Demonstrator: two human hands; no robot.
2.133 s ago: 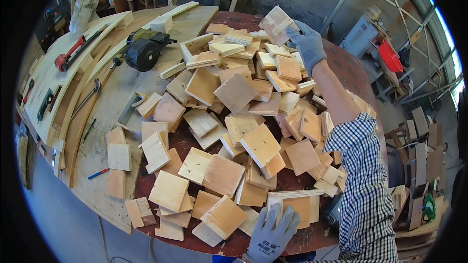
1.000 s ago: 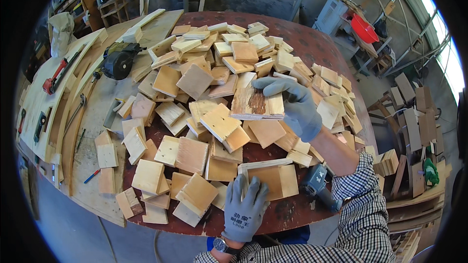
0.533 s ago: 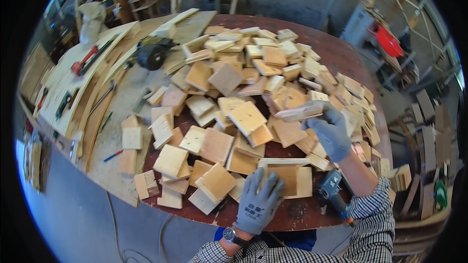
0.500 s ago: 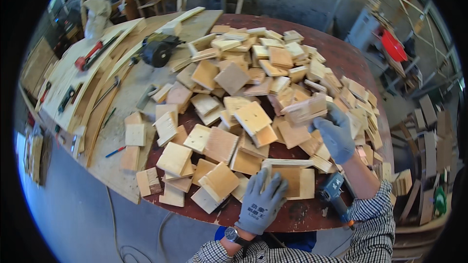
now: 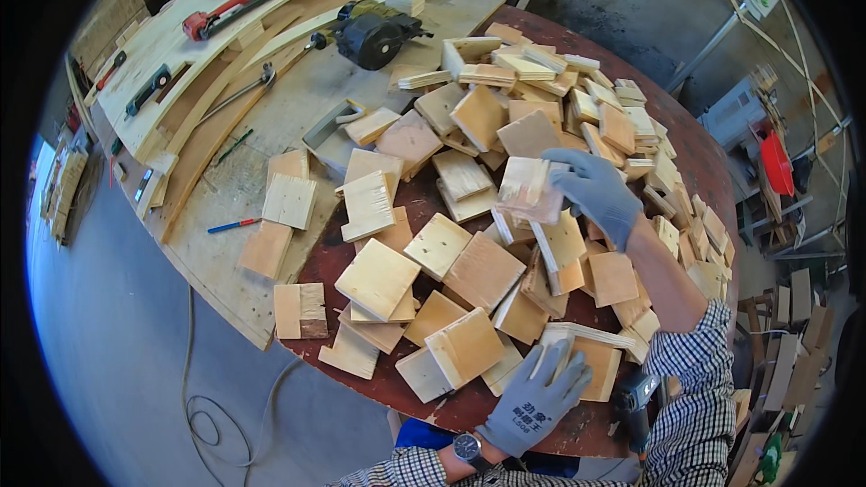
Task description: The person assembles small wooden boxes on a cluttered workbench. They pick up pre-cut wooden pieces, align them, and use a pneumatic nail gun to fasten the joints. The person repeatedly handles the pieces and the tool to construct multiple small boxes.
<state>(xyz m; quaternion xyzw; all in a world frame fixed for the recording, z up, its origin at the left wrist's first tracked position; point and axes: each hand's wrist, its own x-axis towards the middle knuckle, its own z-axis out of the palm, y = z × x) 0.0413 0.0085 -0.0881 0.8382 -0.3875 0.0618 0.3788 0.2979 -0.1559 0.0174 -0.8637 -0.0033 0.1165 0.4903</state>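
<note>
My right hand (image 5: pixel 599 198), in a grey work glove, is closed on the edge of a small wooden block (image 5: pixel 529 189) with a rough face. It holds this block over the middle of a heap of similar square wood pieces (image 5: pixel 485 263). Near the table's front edge my left hand (image 5: pixel 532 404), also gloved, lies with fingers stretched against the left end of a stacked pair of wooden boards (image 5: pixel 599 375). Its fingertips partly cover that end. Just right of those boards, a dark power tool (image 5: pixel 637 391) lies partly hidden by my right sleeve.
The dark red table (image 5: pixel 317 343) adjoins a plywood sheet (image 5: pixel 212 248) on the left. On that sheet are a black power tool (image 5: pixel 374 34), a hammer (image 5: pixel 236 90), a red-and-blue pen (image 5: pixel 233 225) and a grey metal tray (image 5: pixel 332 135). A cable (image 5: pixel 191 370) runs over the floor.
My right hand has carried the wooden block leftward across the heap. The left hand stays by the stacked boards. The whole view has shifted, with things appearing further right.
</note>
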